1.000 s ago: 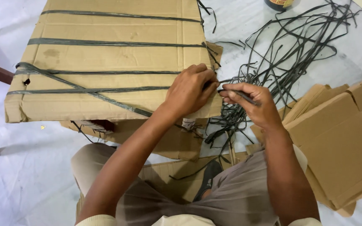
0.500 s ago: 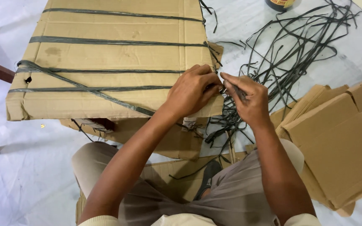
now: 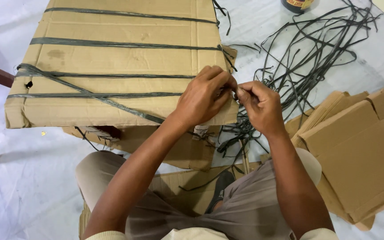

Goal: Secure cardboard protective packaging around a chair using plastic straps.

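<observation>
A: Since a second ago the right hand (image 3: 258, 104) has closed in leftward, now meeting the left hand (image 3: 205, 95) at the right edge of the cardboard bundle (image 3: 112, 62); before, a gap sat between them. Bundle itself hasn't shifted.

B: Progress?

A: Judging from layout: four dark plastic straps (image 3: 112, 44) already run across the bundle's top, plus one diagonal strand (image 3: 90, 95) crossing the lower two. Hands work where the lowest strap reaches the right edge, so that end looks like what's left, probably a knot or tuck. Can't see any finished knot, fingers cover it.

B: Hand states?

A: Left hand: fingers curled narrow, pinching at the edge, thumb side pressed on the cardboard. Right hand: fingers bunched tight, pinching a strap end just beside the left fingertips. Both closed on strap material as far as I can tell; the exact strand is hidden.

B: Arms?

A: Both forearms reach forward from the lap, left one angled up to the right, right one nearly straight up the frame. Person sits low, knees under the bundle.

B: Surroundings?

A: Loose pile of strap lengths (image 3: 307, 53) to the right on the white sheet (image 3: 23, 186), flat cardboard pieces (image 3: 356, 146) far right, a dark jar (image 3: 298, 4) at top edge.
</observation>
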